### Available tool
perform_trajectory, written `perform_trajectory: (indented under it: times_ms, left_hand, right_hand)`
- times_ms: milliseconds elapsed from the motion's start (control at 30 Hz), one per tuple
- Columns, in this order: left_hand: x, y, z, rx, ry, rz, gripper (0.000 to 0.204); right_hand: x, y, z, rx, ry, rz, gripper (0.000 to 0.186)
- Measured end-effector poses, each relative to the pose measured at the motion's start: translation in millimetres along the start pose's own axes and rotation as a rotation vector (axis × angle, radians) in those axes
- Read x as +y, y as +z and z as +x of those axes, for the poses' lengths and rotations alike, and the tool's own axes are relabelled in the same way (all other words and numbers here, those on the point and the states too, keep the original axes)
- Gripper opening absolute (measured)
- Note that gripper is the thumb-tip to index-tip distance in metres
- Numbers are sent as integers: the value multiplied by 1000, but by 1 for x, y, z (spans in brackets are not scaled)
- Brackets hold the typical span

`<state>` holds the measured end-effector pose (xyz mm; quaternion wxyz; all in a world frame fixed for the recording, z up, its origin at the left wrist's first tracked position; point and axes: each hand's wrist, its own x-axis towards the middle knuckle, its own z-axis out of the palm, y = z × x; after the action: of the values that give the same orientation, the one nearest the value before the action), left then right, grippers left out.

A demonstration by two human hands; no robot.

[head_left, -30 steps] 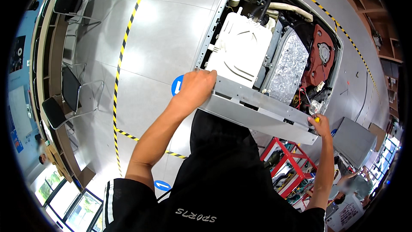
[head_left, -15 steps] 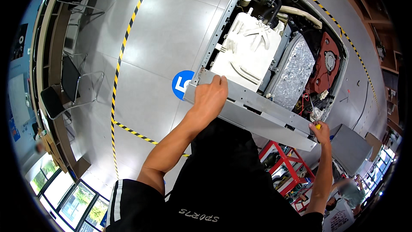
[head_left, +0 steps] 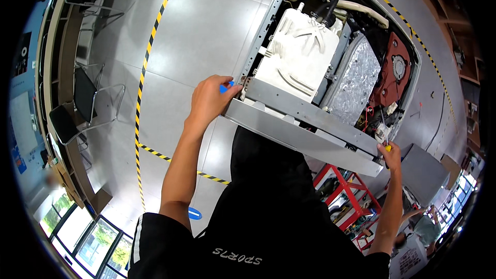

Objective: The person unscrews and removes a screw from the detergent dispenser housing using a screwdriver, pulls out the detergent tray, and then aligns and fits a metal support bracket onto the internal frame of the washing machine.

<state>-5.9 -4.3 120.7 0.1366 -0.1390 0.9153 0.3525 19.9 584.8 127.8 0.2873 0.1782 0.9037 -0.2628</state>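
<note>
A household appliance like a washer-dryer, its top off, stands before me with its grey front panel (head_left: 294, 137) nearest my body. My left hand (head_left: 207, 101) is at the near left corner of the cabinet, thumb and fingers apart and nothing visible between them; the thumb tip reaches the corner. At the near right corner my right hand (head_left: 391, 157) is closed round a screwdriver (head_left: 387, 148) with a yellow handle, its thin shaft pointing into the machine. A grey crossbar (head_left: 310, 111) runs behind the front panel, with white parts showing in the gap.
Inside the cabinet are a white plastic box (head_left: 297, 54), a foil-covered duct (head_left: 355, 77) and a red-brown cover (head_left: 395, 70). Behind lie a red tool rack (head_left: 351, 199) and a grey box (head_left: 423, 175). Chairs (head_left: 85, 93) line the left; another person (head_left: 424, 227) is at lower right.
My left hand has left the crossbar and moved left to the cabinet corner. The gap between the front panel and the crossbar has widened. My right hand keeps the screwdriver.
</note>
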Motion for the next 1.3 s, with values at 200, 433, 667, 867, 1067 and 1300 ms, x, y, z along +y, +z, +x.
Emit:
perform_trajectory:
  times_ms: [200,433,667,867,1067,1300]
  left_hand:
    - [-18,13,14,-66,-36,-94,39]
    - [-14,9,34,-242,-186,-229,40]
    - [-9,-2,37,-393,-221,-424,45]
    - [-5,-1,32,-356,-321,-400,56]
    - [-10,-3,37,-419,-382,-325,55]
    - [-10,3,38,-370,-371,-362,53]
  right_hand:
    - [-13,3,7,-54,33,-4,36]
    - [-9,-4,20,-142,25,-42,35]
    - [-23,-5,17,-209,94,5,33]
    - [-14,0,14,-152,68,47,28]
    - [-10,6,5,3,-14,-21,36]
    - [-4,15,-6,166,-159,-106,37]
